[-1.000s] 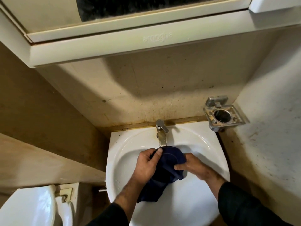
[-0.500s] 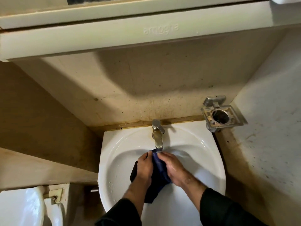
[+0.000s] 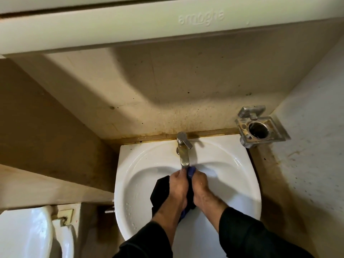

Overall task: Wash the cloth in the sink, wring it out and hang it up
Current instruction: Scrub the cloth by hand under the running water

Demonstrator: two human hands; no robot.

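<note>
The dark blue cloth [image 3: 189,183] sat bunched in the white sink [image 3: 145,183], just under the tap [image 3: 183,151]. The left hand [image 3: 177,185] and right hand [image 3: 200,185] were pressed close together, both gripping it. Washing looked under way; wringing and hanging were not yet done, and no hanging place was visible.

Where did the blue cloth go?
The blue cloth is in the middle of the head view, squeezed between the left hand and right hand, over the white sink just below the tap.
</note>
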